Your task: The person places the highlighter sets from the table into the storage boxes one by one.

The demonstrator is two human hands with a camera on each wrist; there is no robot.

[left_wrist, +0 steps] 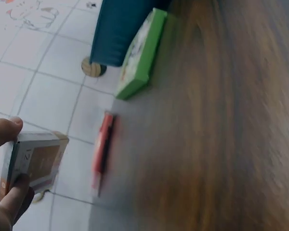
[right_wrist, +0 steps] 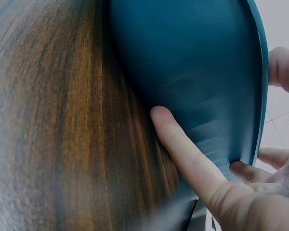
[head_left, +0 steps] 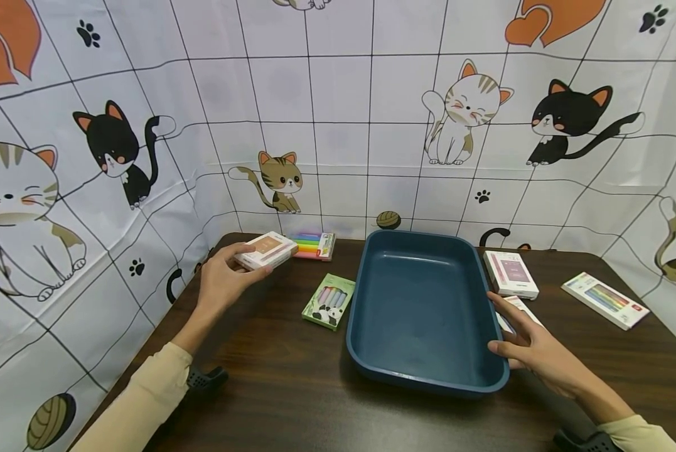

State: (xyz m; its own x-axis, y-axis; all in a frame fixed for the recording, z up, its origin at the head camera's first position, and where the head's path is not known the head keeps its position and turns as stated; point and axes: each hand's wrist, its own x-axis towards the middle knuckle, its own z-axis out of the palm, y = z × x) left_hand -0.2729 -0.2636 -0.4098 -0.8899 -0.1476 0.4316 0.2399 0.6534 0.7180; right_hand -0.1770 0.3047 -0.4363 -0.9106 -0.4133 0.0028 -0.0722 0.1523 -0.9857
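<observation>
My left hand [head_left: 230, 276] grips a small white box with a tan label [head_left: 267, 249], raised at the table's back left. Its thumb and fingers are around the box edges, and the printed face shows in the left wrist view. At the side of a deep blue plastic tray [head_left: 428, 370] my right hand [head_left: 541, 351] holds the rim. Some fingertips reach over the rim, while others touch the outer wall, as the right wrist view shows. A green box of markers with a panda picture [head_left: 329, 301] lies just left of the tray.
A rainbow-coloured pack [head_left: 314, 245] lies behind the held box. Right of the tray are a white box with a mauve label [head_left: 510, 274], a partly hidden white box [head_left: 523, 309] and a flat pencil box [head_left: 605, 300]. A cat-print sheet [head_left: 338, 144] hangs behind the table.
</observation>
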